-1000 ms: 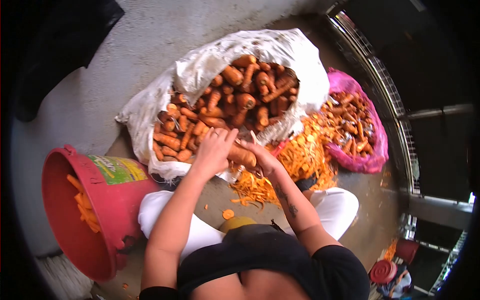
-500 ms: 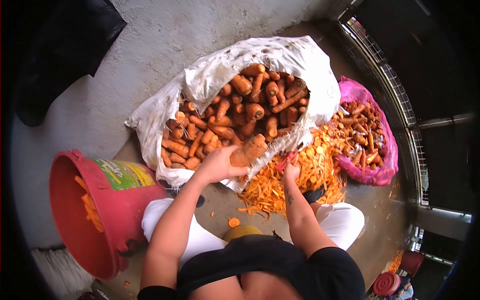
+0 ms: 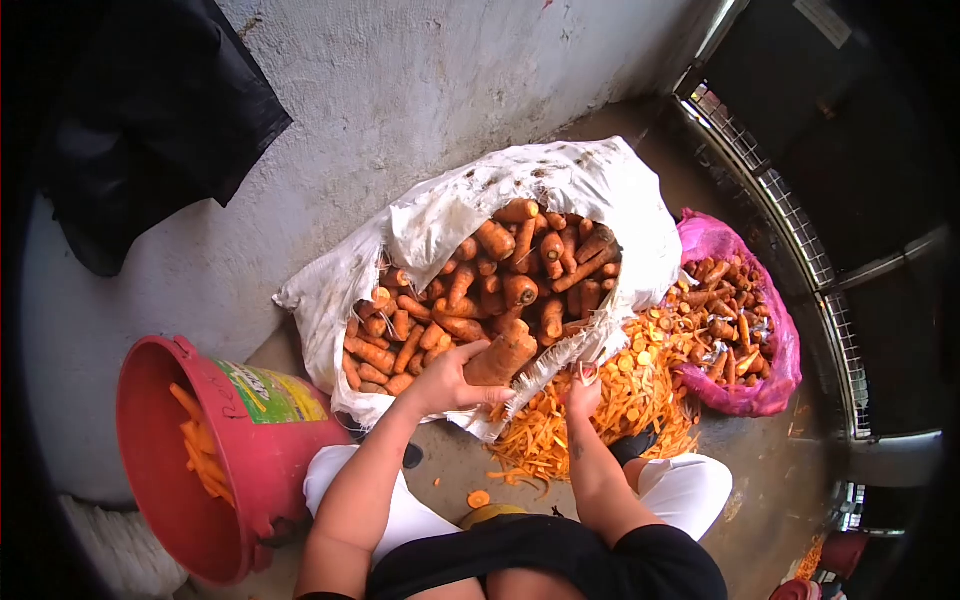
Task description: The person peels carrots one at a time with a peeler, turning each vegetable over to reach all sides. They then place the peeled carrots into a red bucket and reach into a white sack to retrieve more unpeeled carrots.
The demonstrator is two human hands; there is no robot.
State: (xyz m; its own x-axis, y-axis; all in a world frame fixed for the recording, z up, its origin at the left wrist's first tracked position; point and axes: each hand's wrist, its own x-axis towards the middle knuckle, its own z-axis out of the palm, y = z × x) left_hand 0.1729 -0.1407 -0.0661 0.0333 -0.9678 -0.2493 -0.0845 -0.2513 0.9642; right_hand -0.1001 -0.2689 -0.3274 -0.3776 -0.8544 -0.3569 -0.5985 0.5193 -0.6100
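Note:
My left hand is wrapped round a thick carrot, held tilted over the front edge of a white sack. Inside the sack lies a heap of unpeeled carrots. My right hand is closed round a small peeler, its head pointing away from me and apart from the carrot. Most of the peeler's handle is hidden by my fingers. Below and beyond that hand spreads a pile of orange peelings with cut carrot discs in it.
A red bucket lies tipped at my left, with several peeled carrots inside. On the right stands a pink bag of small carrots and scraps. A rough wall rises behind the sack. Black sheeting hangs at the upper left.
The view has tilted up, so everything sits lower in the picture. The peeler has turned in my right hand, its red part no longer plain. My left hand keeps hold of the carrot.

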